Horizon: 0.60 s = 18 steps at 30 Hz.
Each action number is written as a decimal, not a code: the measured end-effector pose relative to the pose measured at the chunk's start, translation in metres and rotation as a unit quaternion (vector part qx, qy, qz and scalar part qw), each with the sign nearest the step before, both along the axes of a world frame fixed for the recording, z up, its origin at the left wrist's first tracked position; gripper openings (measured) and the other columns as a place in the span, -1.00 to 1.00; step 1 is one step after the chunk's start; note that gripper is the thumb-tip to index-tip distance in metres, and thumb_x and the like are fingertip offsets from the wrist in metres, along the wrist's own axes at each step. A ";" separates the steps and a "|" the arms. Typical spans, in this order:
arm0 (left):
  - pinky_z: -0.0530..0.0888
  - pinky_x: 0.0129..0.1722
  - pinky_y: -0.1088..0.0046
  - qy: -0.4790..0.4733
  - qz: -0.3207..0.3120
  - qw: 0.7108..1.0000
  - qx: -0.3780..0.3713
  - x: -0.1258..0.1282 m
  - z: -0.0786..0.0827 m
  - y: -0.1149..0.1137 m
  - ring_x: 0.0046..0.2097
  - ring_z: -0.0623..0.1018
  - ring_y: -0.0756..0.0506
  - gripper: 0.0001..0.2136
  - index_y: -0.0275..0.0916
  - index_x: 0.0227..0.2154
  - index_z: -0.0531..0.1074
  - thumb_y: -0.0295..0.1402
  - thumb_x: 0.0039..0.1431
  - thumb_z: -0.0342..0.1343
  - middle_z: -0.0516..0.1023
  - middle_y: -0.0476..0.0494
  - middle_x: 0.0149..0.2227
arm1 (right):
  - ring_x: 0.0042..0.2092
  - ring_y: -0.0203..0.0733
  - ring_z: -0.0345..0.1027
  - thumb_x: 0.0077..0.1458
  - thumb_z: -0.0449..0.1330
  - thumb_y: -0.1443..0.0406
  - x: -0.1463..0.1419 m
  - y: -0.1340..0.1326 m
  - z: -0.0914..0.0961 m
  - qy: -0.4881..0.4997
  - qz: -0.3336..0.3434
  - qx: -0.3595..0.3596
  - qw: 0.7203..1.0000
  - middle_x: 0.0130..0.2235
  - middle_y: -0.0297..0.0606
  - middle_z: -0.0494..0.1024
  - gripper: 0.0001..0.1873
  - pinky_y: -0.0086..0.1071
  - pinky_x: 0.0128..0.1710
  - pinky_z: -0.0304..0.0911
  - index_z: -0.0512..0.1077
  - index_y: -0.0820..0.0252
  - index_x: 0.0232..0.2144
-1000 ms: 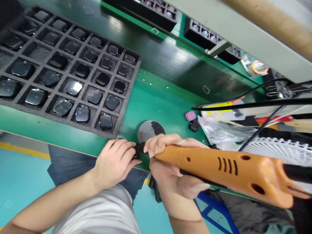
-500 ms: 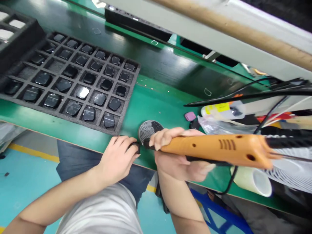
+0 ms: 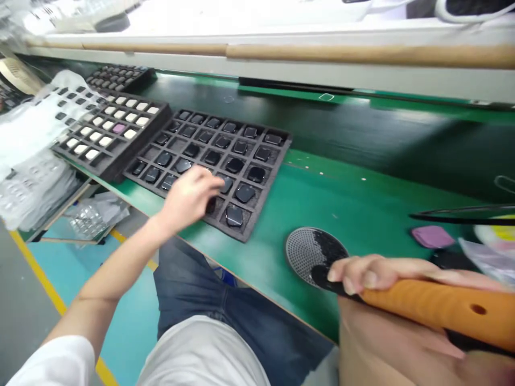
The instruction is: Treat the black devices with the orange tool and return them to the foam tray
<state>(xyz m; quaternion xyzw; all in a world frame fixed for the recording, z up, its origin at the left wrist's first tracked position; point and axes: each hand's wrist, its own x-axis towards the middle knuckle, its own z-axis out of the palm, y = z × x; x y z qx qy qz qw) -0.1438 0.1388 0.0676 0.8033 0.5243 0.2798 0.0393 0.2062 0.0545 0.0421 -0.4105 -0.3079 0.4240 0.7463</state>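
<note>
My left hand (image 3: 189, 195) hovers over the near row of a black foam tray (image 3: 277, 155) whose cells hold several small black square parts (image 3: 234, 215). Its fingers are curled and blurred by motion; something dark shows under them, but I cannot tell whether they hold it. My right hand (image 3: 386, 279) is wrapped round an orange electric screwdriver (image 3: 438, 311), whose dark tip rests by a round perforated metal dish (image 3: 311, 252) on the green bench.
A second dark tray with white parts (image 3: 108, 128) lies left of the foam tray, with another black tray (image 3: 116, 78) behind it. Clear plastic blister sheets (image 3: 32, 161) are piled at far left. A pink pad (image 3: 432, 236) and cables (image 3: 462, 214) sit at right.
My left hand left the spot beside the screwdriver tip and swung left over the foam tray. The view panned left. The right hand kept its grip on the screwdriver.
</note>
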 end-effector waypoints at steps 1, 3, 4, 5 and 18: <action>0.54 0.23 0.18 0.025 0.054 0.998 -0.004 -0.023 0.005 0.026 0.13 0.59 -0.20 -0.79 -0.14 0.05 0.63 -0.38 0.48 0.15 0.62 -0.19 0.05 | -0.53 -0.11 0.23 -0.32 0.45 -0.32 -0.004 0.001 0.001 -0.013 -0.007 0.017 1.000 -0.43 -0.31 0.49 -0.40 -0.02 -0.60 0.24 0.61 -0.20 -0.28; 0.46 0.34 0.10 0.037 0.104 0.994 -0.006 -0.064 0.010 0.072 0.22 0.56 -0.27 -0.75 -0.24 0.04 0.63 -0.36 0.47 0.11 0.62 -0.28 0.12 | -0.54 -0.10 0.22 -0.22 0.43 -0.31 -0.010 0.005 0.002 -0.038 0.005 0.051 0.998 -0.43 -0.30 0.49 -0.42 -0.02 -0.63 0.23 0.64 -0.20 -0.23; 0.44 0.35 0.08 0.043 0.118 0.992 -0.012 -0.082 0.011 0.090 0.23 0.55 -0.28 -0.73 -0.27 0.05 0.63 -0.37 0.47 0.07 0.63 -0.30 0.14 | -0.55 -0.10 0.22 -0.21 0.44 -0.29 -0.011 0.006 0.003 -0.042 0.013 0.062 0.997 -0.45 -0.29 0.49 -0.44 -0.04 -0.65 0.22 0.65 -0.20 -0.23; 0.43 0.36 0.08 0.050 0.123 0.991 -0.023 -0.097 0.011 0.103 0.23 0.55 -0.28 -0.72 -0.27 0.04 0.63 -0.39 0.45 0.05 0.64 -0.29 0.15 | -0.56 -0.10 0.22 -0.21 0.44 -0.29 -0.012 0.008 0.002 -0.041 0.018 0.074 0.996 -0.47 -0.29 0.48 -0.44 -0.05 -0.67 0.22 0.66 -0.18 -0.24; 0.40 0.41 0.13 0.126 0.127 0.980 -0.089 -0.143 -0.009 0.145 0.30 0.53 -0.22 -0.57 -0.27 0.24 0.55 -0.40 0.40 0.02 0.61 -0.21 0.30 | -0.69 -0.07 0.26 -0.13 0.42 -0.07 -0.021 0.024 0.010 -0.046 0.036 0.158 0.986 -0.59 -0.23 0.53 -0.59 -0.12 -0.80 0.24 0.69 -0.03 -0.26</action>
